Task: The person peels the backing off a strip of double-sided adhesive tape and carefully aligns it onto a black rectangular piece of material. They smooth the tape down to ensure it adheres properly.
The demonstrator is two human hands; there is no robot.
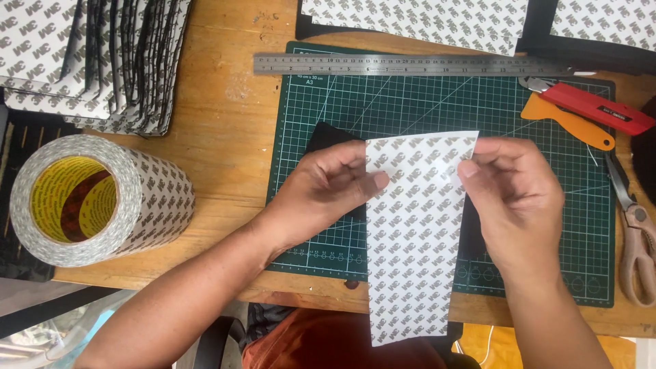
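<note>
I see the left hand (328, 188) pinching the left edge of a long strip of white printed backing paper (413, 239), thumb on top near the strip's upper part, fingers curled beneath. The right hand (516, 195) grips the strip's right edge at about the same height, thumb tip pressed onto the paper. The strip hangs lengthwise toward me, its upper end over the green cutting mat (410, 102) and its lower end past the table's near edge. Under the left hand a black piece (326, 137) shows on the mat, partly hidden by the fingers and the strip. Beyond the hands a steel ruler (410, 64) lies across the mat's far edge. To the right rest an orange scraper (567, 121), a red utility knife (594, 108) and scissors (632, 225). To the left on the wooden table (225, 137) a big roll of tape (96, 198) lies on its side, with a stack of printed sheets (96, 61) behind it.
</note>
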